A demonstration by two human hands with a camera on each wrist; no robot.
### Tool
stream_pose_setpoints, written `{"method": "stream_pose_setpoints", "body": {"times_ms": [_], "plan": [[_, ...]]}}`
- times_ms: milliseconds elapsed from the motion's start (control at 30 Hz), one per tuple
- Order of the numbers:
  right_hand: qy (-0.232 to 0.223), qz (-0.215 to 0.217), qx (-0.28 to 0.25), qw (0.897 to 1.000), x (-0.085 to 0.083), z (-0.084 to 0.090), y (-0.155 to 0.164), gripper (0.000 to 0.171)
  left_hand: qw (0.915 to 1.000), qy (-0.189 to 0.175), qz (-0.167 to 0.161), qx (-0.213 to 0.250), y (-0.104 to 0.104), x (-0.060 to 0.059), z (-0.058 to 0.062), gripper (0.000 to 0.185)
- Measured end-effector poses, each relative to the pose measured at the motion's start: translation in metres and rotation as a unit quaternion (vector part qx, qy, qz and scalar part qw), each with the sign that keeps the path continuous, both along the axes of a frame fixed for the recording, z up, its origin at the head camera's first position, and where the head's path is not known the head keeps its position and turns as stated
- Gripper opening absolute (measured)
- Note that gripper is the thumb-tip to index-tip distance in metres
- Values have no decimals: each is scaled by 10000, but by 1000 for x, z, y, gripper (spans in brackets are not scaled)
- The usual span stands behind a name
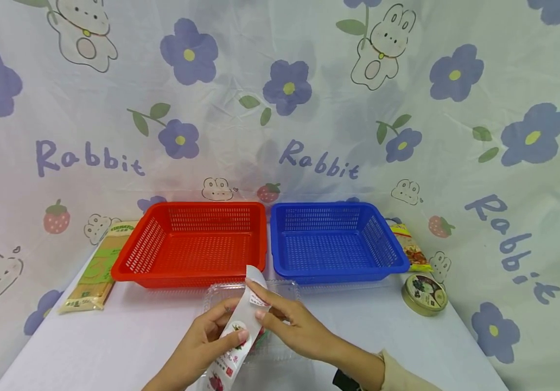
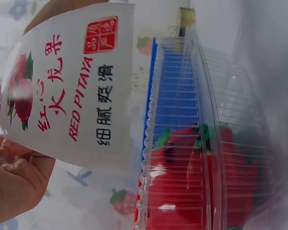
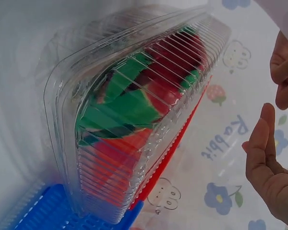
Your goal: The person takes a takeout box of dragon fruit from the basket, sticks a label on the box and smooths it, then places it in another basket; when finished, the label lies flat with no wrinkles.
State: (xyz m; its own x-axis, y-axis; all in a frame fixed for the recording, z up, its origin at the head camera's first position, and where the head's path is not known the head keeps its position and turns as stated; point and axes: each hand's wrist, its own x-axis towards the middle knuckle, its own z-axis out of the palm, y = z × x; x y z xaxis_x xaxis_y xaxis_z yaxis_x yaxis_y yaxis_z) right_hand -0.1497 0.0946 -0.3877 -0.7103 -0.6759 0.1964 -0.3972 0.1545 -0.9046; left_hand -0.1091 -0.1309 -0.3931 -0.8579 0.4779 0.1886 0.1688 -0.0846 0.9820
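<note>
A long white label strip (image 1: 241, 326), printed with a pitaya picture and the words RED PITAYA, slants up between both hands. My left hand (image 1: 202, 339) grips its middle, thumb across the printed face. At its upper end, my right hand (image 1: 297, 323) pinches it, forefinger across the front near the curled tip and thumb lower down. Behind and below the hands sits a clear plastic clamshell box (image 1: 287, 347), mostly covered by them in the head view. In the right wrist view, red and green pitaya (image 3: 149, 88) shows through its ribbed lid.
A red basket (image 1: 138, 276) and a blue basket (image 1: 341, 276) stand side by side at the back. Left of them lies a packet of noodles (image 1: 96, 269). A yellow snack bag (image 1: 412, 247) and a round tin (image 1: 425, 295) are at the right.
</note>
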Motion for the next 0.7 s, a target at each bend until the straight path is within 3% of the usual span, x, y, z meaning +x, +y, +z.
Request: {"method": "stream_pose_setpoints", "body": {"times_ms": [600, 700], "plan": [[-130, -272, -88, 9995, -3, 3, 5, 46, 9998, -149, 81, -93, -6, 4, -6, 42], [-95, -367, -41, 9993, -5, 4, 6, 46, 9991, -369, 149, -167, -8, 5, -7, 45]]}}
